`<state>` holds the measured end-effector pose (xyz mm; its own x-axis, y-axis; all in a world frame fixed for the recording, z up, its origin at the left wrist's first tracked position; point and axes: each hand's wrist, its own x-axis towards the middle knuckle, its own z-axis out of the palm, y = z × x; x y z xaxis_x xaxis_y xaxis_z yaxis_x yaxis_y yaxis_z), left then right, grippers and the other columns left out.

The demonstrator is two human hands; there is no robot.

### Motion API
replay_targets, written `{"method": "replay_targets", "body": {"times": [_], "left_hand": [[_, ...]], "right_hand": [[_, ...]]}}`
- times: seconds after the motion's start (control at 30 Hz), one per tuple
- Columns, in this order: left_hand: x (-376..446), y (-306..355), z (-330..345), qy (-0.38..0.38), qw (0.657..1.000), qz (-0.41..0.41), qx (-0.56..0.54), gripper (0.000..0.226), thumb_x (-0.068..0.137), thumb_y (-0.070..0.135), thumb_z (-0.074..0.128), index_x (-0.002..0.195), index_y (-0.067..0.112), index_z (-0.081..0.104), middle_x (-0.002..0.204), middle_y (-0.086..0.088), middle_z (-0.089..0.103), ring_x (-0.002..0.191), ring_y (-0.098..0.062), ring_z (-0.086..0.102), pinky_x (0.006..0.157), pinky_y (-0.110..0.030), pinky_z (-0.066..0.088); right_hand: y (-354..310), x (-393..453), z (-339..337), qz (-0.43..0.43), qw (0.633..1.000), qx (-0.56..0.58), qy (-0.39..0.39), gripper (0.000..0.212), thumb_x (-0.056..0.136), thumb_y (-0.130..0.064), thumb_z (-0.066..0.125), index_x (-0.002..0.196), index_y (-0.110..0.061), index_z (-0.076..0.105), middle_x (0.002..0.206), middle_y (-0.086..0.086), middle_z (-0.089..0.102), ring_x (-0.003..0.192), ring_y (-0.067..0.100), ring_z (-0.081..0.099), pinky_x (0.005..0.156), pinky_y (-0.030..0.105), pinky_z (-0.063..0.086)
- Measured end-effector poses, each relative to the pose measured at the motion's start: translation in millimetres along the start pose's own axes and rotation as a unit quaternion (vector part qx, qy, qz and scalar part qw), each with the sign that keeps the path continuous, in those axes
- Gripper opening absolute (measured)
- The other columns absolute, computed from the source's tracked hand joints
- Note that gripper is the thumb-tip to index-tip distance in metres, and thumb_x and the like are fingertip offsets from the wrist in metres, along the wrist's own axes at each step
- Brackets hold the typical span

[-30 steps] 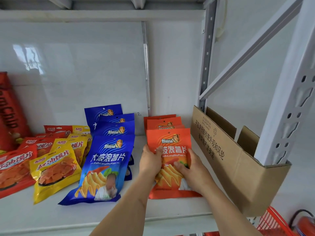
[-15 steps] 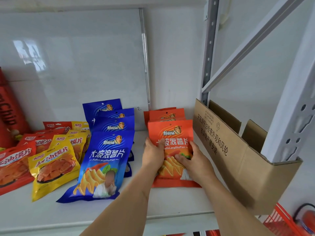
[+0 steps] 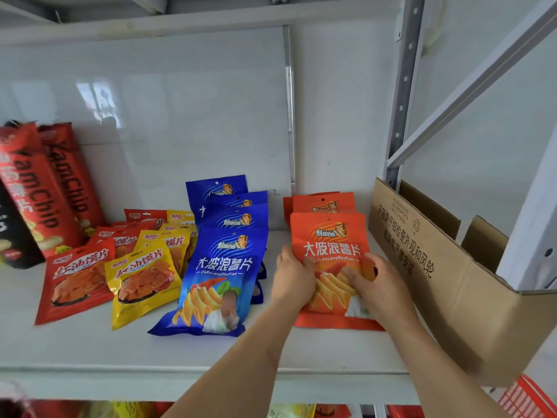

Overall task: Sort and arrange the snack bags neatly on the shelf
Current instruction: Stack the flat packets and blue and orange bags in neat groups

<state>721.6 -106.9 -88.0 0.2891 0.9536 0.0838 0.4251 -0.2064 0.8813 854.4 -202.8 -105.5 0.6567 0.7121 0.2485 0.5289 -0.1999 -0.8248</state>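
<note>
An orange chip bag [image 3: 331, 245] lies at the front of a short row of orange bags [image 3: 324, 203] on the white shelf [image 3: 90, 351]. My left hand [image 3: 294, 280] grips its left edge and my right hand [image 3: 376, 285] presses on its lower right part. Left of it, a row of blue chip bags [image 3: 220, 276] overlaps front to back. Further left lie yellow bags [image 3: 141, 282] and red bags [image 3: 77, 279] in two rows.
An open cardboard box [image 3: 446, 282] stands right of the orange bags, against a grey upright post [image 3: 404, 95]. Tall red YamChip bags [image 3: 45, 188] lean at the far left. A red basket [image 3: 524, 399] shows below right.
The view has shifted left, revealing the YamChip bags. Both hands stay on the front orange bag, which sits slightly further back on the shelf.
</note>
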Motion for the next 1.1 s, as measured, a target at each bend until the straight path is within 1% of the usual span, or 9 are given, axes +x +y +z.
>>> {"method": "replay_targets", "body": {"times": [0.13, 0.3, 0.43, 0.53, 0.6, 0.73, 0.9, 1.0, 1.1], "left_hand": [[-7.6, 13.7, -29.4, 0.019, 0.998, 0.059, 0.001, 0.039, 0.103, 0.028, 0.048, 0.137, 0.01, 0.041, 0.141, -0.007, 0.048, 0.121, -0.023, 0.052, 0.09, -0.027, 0.039], [10.2, 14.9, -82.4, 0.096, 0.989, 0.103, -0.037, 0.053, 0.101, 0.035, 0.05, 0.149, 0.016, 0.037, 0.151, -0.001, 0.043, 0.138, -0.019, 0.042, 0.11, -0.035, 0.039], [47.3, -3.2, -129.6, 0.16, 0.979, 0.098, -0.074, 0.055, 0.101, 0.037, 0.053, 0.149, 0.018, 0.037, 0.153, 0.001, 0.038, 0.14, -0.018, 0.038, 0.111, -0.033, 0.037], [91.6, -26.5, -165.5, 0.168, 0.98, 0.033, -0.1, 0.061, 0.097, 0.044, 0.053, 0.15, 0.019, 0.035, 0.152, -0.003, 0.039, 0.136, -0.026, 0.042, 0.108, -0.049, 0.044], [120.0, -39.3, -186.4, 0.145, 0.98, -0.019, -0.133, 0.067, 0.095, 0.05, 0.051, 0.151, 0.019, 0.033, 0.152, -0.006, 0.04, 0.131, -0.029, 0.049, 0.1, -0.05, 0.051], [162.5, -55.1, -207.6, 0.086, 0.97, -0.077, -0.213, 0.064, 0.1, 0.048, 0.049, 0.153, 0.018, 0.028, 0.15, -0.007, 0.042, 0.126, -0.021, 0.05, 0.076, -0.034, 0.056], [189.4, -58.2, -207.5, 0.039, 0.96, -0.117, -0.253, 0.055, 0.1, 0.05, 0.049, 0.142, 0.016, 0.039, 0.14, -0.005, 0.051, 0.122, -0.021, 0.055, 0.067, -0.03, 0.056], [202.5, -66.8, -205.3, 0.048, 0.967, -0.098, -0.229, 0.045, 0.098, 0.03, 0.061, 0.136, 0.013, 0.043, 0.138, -0.007, 0.052, 0.124, -0.02, 0.053, 0.086, -0.03, 0.056], [206.8, -71.7, -193.5, 0.041, 0.995, -0.069, -0.066, 0.057, 0.092, 0.026, 0.071, 0.139, 0.014, 0.041, 0.138, -0.005, 0.049, 0.128, -0.017, 0.049, 0.1, -0.029, 0.051]], "right_hand": [[-8.3, -7.4, -6.5, -0.012, 0.999, -0.033, 0.038, 0.053, 0.086, -0.063, 0.056, 0.123, -0.026, 0.058, 0.122, -0.002, 0.058, 0.11, 0.018, 0.058, 0.089, 0.043, 0.052], [-59.2, -13.1, 1.7, -0.103, 0.98, -0.105, 0.132, 0.05, 0.094, -0.051, 0.052, 0.127, -0.014, 0.059, 0.134, 0.005, 0.055, 0.125, 0.023, 0.049, 0.098, 0.037, 0.041], [-112.5, -13.3, 48.6, -0.129, 0.987, -0.054, 0.084, 0.049, 0.095, -0.045, 0.054, 0.135, -0.015, 0.054, 0.136, 0.004, 0.053, 0.127, 0.022, 0.049, 0.103, 0.034, 0.038], [-140.2, -8.4, 96.2, -0.077, 0.996, -0.032, -0.009, 0.06, 0.096, -0.048, 0.052, 0.143, -0.014, 0.044, 0.145, 0.005, 0.048, 0.133, 0.022, 0.045, 0.104, 0.032, 0.037], [-146.9, -6.6, 125.5, -0.014, 0.998, -0.005, -0.056, 0.052, 0.095, -0.052, 0.052, 0.135, -0.02, 0.047, 0.137, -0.001, 0.054, 0.121, 0.019, 0.056, 0.092, 0.031, 0.047], [-144.2, -3.1, 162.2, 0.075, 0.995, 0.057, -0.034, 0.029, 0.094, -0.052, 0.053, 0.108, -0.028, 0.043, 0.091, -0.01, 0.062, 0.077, 0.007, 0.063, 0.066, 0.03, 0.051], [-128.8, 4.5, 184.6, 0.121, 0.993, -0.005, 0.009, 0.031, 0.098, -0.05, 0.046, 0.101, -0.019, 0.046, 0.094, 0.002, 0.065, 0.083, 0.022, 0.066, 0.073, 0.036, 0.053], [-123.7, 6.1, 187.5, 0.115, 0.993, -0.008, 0.017, 0.025, 0.1, -0.046, 0.043, 0.097, -0.021, 0.051, 0.084, -0.006, 0.063, 0.078, 0.016, 0.066, 0.071, 0.035, 0.054], [-117.3, 10.8, 189.0, 0.115, 0.993, -0.007, 0.022, 0.027, 0.1, -0.045, 0.045, 0.098, -0.019, 0.053, 0.09, -0.003, 0.068, 0.078, 0.014, 0.067, 0.073, 0.038, 0.057]]}}
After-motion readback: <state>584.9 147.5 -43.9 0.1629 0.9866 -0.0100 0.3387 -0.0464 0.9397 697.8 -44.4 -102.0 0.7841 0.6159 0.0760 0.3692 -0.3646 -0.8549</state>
